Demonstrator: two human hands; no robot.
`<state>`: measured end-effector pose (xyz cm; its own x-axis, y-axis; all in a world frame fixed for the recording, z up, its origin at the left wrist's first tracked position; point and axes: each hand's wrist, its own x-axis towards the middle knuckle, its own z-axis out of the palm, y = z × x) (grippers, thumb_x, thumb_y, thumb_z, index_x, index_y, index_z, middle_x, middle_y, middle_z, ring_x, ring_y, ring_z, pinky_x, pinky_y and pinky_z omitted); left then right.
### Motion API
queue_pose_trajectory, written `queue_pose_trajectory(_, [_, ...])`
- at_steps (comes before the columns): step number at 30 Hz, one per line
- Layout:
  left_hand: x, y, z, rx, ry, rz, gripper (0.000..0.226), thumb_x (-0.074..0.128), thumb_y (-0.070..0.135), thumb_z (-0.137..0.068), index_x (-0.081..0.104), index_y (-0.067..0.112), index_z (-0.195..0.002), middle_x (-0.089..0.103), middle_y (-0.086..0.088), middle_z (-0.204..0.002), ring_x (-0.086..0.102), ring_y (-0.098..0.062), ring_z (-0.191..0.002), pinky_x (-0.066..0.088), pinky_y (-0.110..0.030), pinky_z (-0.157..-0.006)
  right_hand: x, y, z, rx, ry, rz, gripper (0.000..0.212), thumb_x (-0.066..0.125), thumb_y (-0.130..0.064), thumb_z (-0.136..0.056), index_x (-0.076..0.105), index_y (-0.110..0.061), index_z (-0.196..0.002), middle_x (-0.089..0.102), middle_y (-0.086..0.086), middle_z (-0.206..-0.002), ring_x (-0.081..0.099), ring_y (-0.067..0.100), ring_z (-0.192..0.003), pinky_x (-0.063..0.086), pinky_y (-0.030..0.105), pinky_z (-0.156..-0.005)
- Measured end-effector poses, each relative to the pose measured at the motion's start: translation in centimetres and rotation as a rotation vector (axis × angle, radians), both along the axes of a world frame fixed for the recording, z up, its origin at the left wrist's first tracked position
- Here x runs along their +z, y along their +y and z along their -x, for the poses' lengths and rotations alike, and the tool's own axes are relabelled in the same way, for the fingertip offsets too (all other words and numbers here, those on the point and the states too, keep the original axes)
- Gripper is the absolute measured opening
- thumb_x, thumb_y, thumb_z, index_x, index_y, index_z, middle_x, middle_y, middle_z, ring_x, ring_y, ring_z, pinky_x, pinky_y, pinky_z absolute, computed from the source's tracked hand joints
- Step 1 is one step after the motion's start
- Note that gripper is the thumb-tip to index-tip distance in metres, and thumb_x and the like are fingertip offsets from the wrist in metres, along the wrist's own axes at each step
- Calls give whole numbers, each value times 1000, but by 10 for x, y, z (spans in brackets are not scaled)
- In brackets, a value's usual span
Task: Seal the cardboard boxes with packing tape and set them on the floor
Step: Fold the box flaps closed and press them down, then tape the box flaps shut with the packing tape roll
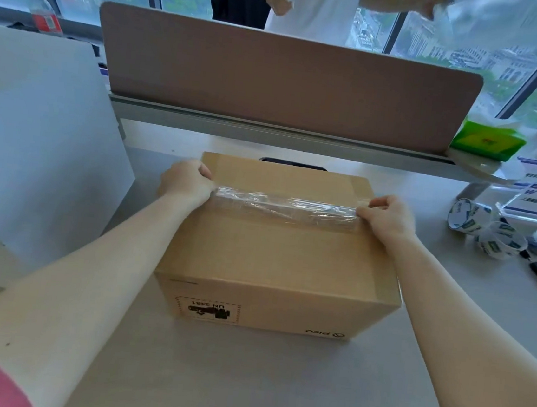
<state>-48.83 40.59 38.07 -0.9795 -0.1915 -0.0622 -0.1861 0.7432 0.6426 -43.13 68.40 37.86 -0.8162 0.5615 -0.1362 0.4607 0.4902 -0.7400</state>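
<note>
Now a brown box [275, 253] sits on the grey bench [241, 383], right under both hands. Left hand [186, 179] fingers pinch one end of a clear strip of tape [285, 205]. Right hand [386, 217] fingers pinch the other end. Between the hands, the tape stretches across the box top. Past the right hand lie some tape rolls [483, 227].

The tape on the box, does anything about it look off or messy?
Yes. The clear tape strip stretched between the left hand and right hand over the cardboard box looks crumpled and wrinkled along its length rather than flat. It also runs slightly askew to the box top's edges. The box itself looks undamaged.
</note>
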Motion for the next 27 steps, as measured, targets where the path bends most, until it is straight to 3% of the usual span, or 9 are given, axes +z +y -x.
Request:
queue_pose_trajectory(5, [-5,2,6,2,-83,127,22,64,18,-81,65,19,-104,61,-9,-121,53,-31,-116,44,-37,-95,-6,0,3,20,-80,-110,24,57,-13,-83,62,-14,-106,59,10,-121,55,27,-109,43,32,-87])
queue_pose_trajectory(11, [6,18,5,-110,-19,437,32,53,15,-88,60,14,-120,45,-12,-132,38,-33,-125,37,-39,-100,-4,0,6,18,-31,-83,24,52,-13,-85,66,-10,-104,61,11,-113,55,26,-98,40,29,-79])
queue_pose_trajectory(14, [15,37,3,-191,88,342,29,53,14,-88,60,14,-116,48,-11,-131,39,-31,-125,35,-35,-99,3,5,4,10,67,-38,25,49,-11,-87,67,-4,-103,62,10,-100,48,19,-88,35,25,-74])
queue_pose_trajectory(19, [31,89,2,-358,131,41,22,48,15,-91,63,8,-105,63,-9,-115,55,-27,-109,37,-26,-80,18,37,0,-48,150,50,26,48,-15,-91,63,-2,-109,55,4,-82,49,18,-76,37,27,-69])
queue_pose_trajectory(24, [36,155,5,-468,115,-28,21,48,16,-92,63,8,-102,62,-3,-100,53,-23,-98,33,-23,-74,19,92,-5,-94,164,101,24,50,-16,-91,63,-3,-107,56,6,-85,50,21,-87,39,32,-78])
queue_pose_trajectory(27, [33,203,5,-510,110,-66,20,49,15,-91,64,6,-102,65,-5,-104,54,-23,-98,33,-22,-73,13,134,-4,-114,172,131,22,53,-16,-89,65,-4,-103,58,7,-91,52,22,-89,42,36,-79])
